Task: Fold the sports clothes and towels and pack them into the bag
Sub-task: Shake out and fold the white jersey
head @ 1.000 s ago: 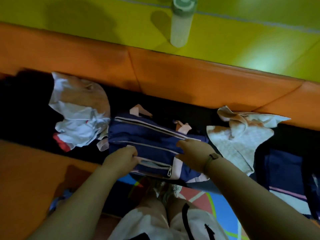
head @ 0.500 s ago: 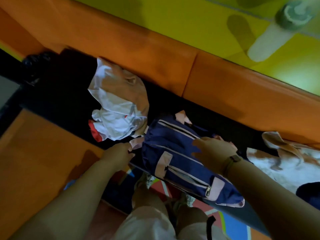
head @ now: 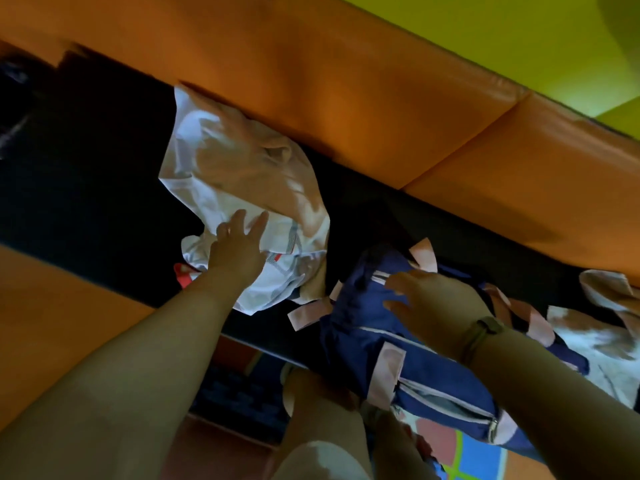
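A navy bag [head: 391,344] with pink straps and zip pockets lies on the black surface at centre right. My right hand [head: 436,306], a band on its wrist, rests flat on top of the bag with spread fingers. A crumpled white garment [head: 242,188] with grey lines and a red edge lies to the left of the bag. My left hand [head: 239,247] lies on that garment with straight fingers. A white towel [head: 588,341] is partly visible at the right edge, beyond the bag.
An orange padded ledge [head: 346,98] runs behind the black surface [head: 86,202], with a green-yellow floor [head: 485,39] beyond. More orange padding [head: 52,323] is at lower left. My legs and a coloured mat [head: 474,455] are below.
My left hand has left the bag's strap and moved up-left onto the white garment. My right hand stays on the bag. The view has swung left; the bottle has gone out of sight.
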`<state>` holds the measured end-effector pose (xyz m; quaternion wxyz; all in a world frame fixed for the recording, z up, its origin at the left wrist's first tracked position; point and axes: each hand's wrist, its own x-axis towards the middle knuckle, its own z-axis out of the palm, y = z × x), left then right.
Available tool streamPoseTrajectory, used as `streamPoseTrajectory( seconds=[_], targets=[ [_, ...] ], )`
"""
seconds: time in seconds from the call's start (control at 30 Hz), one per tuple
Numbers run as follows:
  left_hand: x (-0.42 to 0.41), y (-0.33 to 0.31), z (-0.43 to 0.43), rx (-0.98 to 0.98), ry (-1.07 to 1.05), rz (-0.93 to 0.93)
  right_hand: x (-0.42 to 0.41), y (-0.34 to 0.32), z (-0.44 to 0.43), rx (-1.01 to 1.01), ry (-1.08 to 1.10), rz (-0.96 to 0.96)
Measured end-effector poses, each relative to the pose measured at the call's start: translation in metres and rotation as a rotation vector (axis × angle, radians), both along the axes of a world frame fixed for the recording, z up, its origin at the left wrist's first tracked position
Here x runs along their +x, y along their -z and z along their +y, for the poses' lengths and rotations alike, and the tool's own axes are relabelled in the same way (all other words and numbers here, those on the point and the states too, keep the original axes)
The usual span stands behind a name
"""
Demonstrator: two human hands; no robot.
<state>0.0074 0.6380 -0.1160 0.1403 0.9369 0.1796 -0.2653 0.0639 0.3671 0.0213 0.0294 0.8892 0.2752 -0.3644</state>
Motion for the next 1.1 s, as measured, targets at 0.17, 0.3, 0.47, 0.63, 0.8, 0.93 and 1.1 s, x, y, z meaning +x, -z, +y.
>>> streamPoseTrajectory(
  seconds=[0.17,0.3,0.47,0.63,0.8,0.93,1.1],
  targets=[
    [0.025,0.012,0.012,-0.019,0.006,0.042,0.016,0.007,0.009,-0.036,-0.003,-0.011],
    [0.040,-0.006,0.011,-0.013,-0.001,-0.027,0.021,0.004,0.017,-0.053,0.002,0.015],
    [0.046,-0.054,0.011,-0.189,-0.017,-0.003,0.025,-0.006,0.028,-0.011,0.045,0.101],
    [0.049,-0.126,0.000,-0.389,0.020,-0.012,0.030,-0.027,0.040,0.101,0.072,0.166],
    [0.056,-0.210,-0.017,-0.649,-0.120,-0.131,0.034,-0.054,0.050,0.336,0.087,0.130],
    [0.061,-0.268,-0.027,-0.988,-0.236,-0.258,0.039,-0.082,0.055,0.481,0.179,0.082],
    [0.064,-0.308,-0.030,-1.031,-0.143,-0.390,0.042,-0.115,0.039,0.612,0.231,-0.047]
  ],
)
